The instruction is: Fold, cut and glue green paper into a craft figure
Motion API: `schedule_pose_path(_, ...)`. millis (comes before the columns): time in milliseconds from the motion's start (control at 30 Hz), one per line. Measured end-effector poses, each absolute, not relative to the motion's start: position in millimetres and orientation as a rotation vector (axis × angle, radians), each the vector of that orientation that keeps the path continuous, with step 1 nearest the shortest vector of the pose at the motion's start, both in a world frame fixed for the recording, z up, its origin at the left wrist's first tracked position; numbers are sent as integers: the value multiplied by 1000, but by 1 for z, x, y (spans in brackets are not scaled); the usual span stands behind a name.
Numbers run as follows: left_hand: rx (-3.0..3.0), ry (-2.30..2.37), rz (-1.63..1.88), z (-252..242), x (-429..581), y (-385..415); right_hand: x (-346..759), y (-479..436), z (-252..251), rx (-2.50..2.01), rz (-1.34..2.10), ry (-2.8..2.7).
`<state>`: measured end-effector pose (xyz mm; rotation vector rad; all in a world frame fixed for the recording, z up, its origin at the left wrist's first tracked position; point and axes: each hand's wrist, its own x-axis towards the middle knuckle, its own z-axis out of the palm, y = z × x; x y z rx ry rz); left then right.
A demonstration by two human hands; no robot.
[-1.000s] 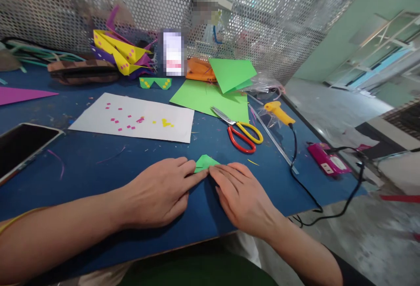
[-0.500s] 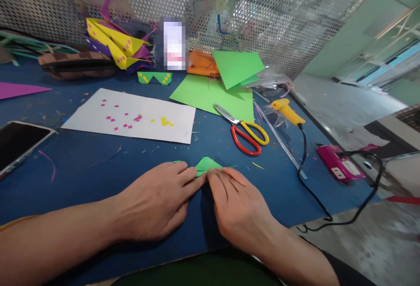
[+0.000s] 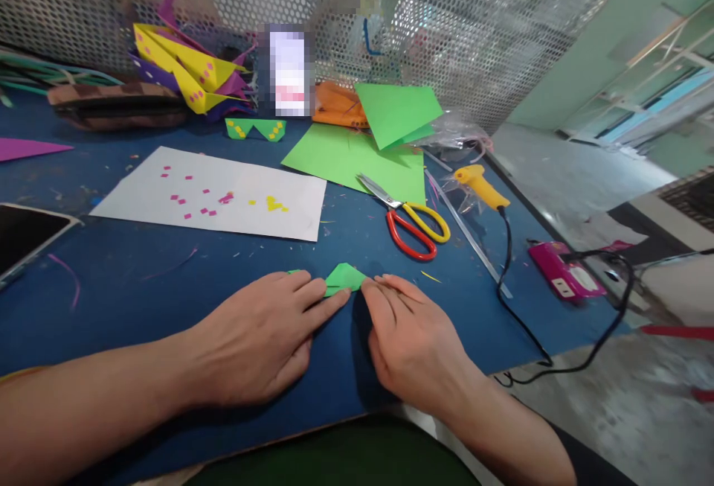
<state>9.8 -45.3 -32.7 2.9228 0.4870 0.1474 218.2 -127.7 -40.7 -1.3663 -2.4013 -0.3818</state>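
Note:
A small folded piece of green paper (image 3: 344, 275) lies on the blue table (image 3: 139, 285), near its front edge. My left hand (image 3: 262, 337) lies flat on the left part of it, fingers stretched out and pressing down. My right hand (image 3: 416, 341) lies flat on its right part, fingertips beside those of the left hand. Only the pointed middle of the paper shows between the hands.
Red-and-yellow scissors (image 3: 413, 222) lie just beyond the hands, on green sheets (image 3: 357, 158). A white sheet (image 3: 212, 196) carries small pink and yellow bits. A yellow glue gun (image 3: 480, 187) with a black cord lies right, a phone (image 3: 22, 229) left, folded paper models (image 3: 184, 77) at the back.
Both hands have stayed pressed on the folded green paper; the fingertips shifted slightly along the fold. The view drifted a little.

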Motion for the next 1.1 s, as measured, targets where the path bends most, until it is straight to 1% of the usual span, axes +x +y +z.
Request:
schedule_pose_path(200, 2962, 503, 117, -31, 15, -44, 228, -133, -41, -1402, -311, -2348)
schedule_pose_path(367, 2987, 530, 128, -30, 16, -45, 239, -138, -47, -1478, -404, -2319)
schedule_pose_path(600, 3047, 486, 207, -39, 16, -38, 249, -117, -41, -1268, -604, -2530)
schedule_pose_path(800, 3050, 554, 370, -45, 14, -35, 250, -98, -25, -1005, -778, -2765)
schedule_pose_path(967, 3050, 581, 488, -47, 13, -34, 249, -91, -23, -874, -928, -2845)
schedule_pose_path(1033, 3052, 595, 492, -47, 13, -35, 249, -90, -25, -877, -938, -2815)
schedule_pose_path(1100, 3078, 633, 555, -44, 14, -34, 249, -89, -26, -932, -871, -2754)
